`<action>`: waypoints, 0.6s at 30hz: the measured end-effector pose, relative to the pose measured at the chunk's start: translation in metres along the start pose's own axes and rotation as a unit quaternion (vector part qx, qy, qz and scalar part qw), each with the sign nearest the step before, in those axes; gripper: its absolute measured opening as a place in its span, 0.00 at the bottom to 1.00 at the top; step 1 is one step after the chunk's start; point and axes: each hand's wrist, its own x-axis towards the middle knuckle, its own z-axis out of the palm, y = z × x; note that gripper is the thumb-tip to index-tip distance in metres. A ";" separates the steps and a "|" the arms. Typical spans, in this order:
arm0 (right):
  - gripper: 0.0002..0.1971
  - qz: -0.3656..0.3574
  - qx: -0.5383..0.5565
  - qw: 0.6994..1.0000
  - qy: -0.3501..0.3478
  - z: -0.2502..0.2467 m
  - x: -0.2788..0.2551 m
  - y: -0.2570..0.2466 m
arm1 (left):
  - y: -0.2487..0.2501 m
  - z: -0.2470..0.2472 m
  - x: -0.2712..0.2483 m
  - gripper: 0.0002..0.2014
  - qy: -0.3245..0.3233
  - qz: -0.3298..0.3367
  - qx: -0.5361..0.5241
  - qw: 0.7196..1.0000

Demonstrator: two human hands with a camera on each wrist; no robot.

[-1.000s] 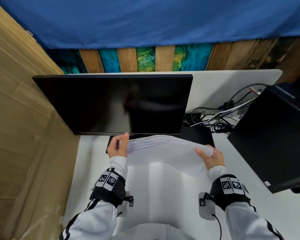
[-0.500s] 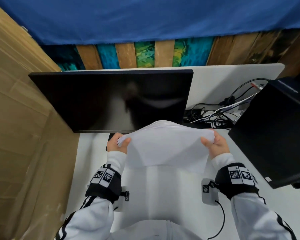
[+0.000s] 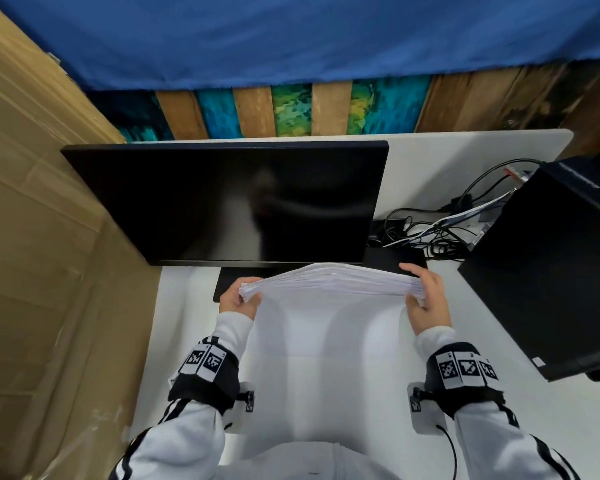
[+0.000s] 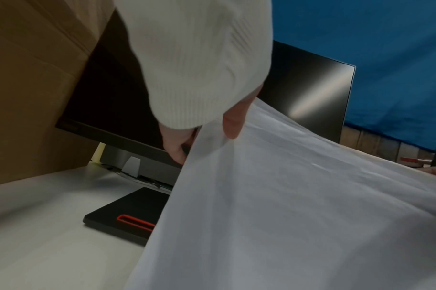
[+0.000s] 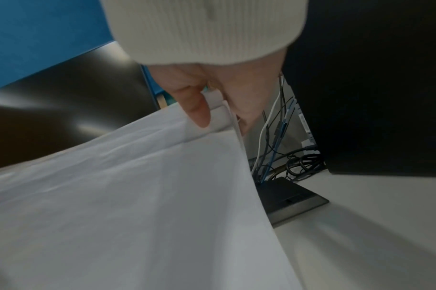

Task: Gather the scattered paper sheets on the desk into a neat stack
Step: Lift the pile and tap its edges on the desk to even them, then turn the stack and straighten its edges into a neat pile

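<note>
A stack of white paper sheets [image 3: 329, 327] stands upright on the white desk [image 3: 520, 403] in front of the monitor, its top edge bowed upward. My left hand [image 3: 239, 299] grips the stack's upper left corner, thumb on the near face [image 4: 232, 125]. My right hand [image 3: 426, 299] grips the upper right corner, thumb on the near face [image 5: 199, 109] and fingers behind. The sheets [image 4: 298, 206] fill most of both wrist views [image 5: 127, 196]. The stack's bottom edge is hidden by the sheets themselves.
A black monitor [image 3: 236, 202] stands just behind the stack on a flat black base [image 4: 127, 212]. A black computer tower [image 3: 548, 271] stands to the right, with tangled cables [image 3: 430, 233] beside it. A cardboard wall [image 3: 32, 237] borders the desk's left side.
The sheets have been turned from lying tilted toward me to standing upright on edge. Both hands moved up and apart to the stack's top corners.
</note>
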 end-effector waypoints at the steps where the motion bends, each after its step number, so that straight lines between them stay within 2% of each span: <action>1: 0.32 0.004 0.013 1.000 -0.003 -0.001 0.002 0.002 | 0.000 0.001 0.001 0.13 -0.002 0.001 0.003 1.000; 4: 0.25 0.081 0.062 0.994 -0.028 -0.002 0.008 0.009 | 0.000 0.001 0.002 0.17 -0.010 0.007 0.009 1.000; 7: 0.14 0.171 0.023 0.985 -0.021 0.001 0.011 0.018 | -0.004 -0.002 0.006 0.15 -0.002 0.009 0.042 0.999; 11: 0.09 0.137 0.061 0.989 0.009 -0.001 0.015 0.003 | -0.008 -0.007 0.014 0.09 0.015 0.009 0.067 0.998; 14: 0.08 0.115 0.067 0.991 0.010 -0.003 0.012 -0.007 | -0.012 -0.009 0.016 0.13 0.025 -0.001 0.075 0.997; 17: 0.10 0.145 0.031 0.989 0.005 0.002 0.005 0.010 | -0.024 -0.008 0.013 0.10 0.020 -0.041 0.116 0.992; 18: 0.11 0.158 0.005 0.987 0.001 0.004 0.002 0.017 | -0.028 -0.007 0.011 0.13 0.020 -0.064 0.137 0.988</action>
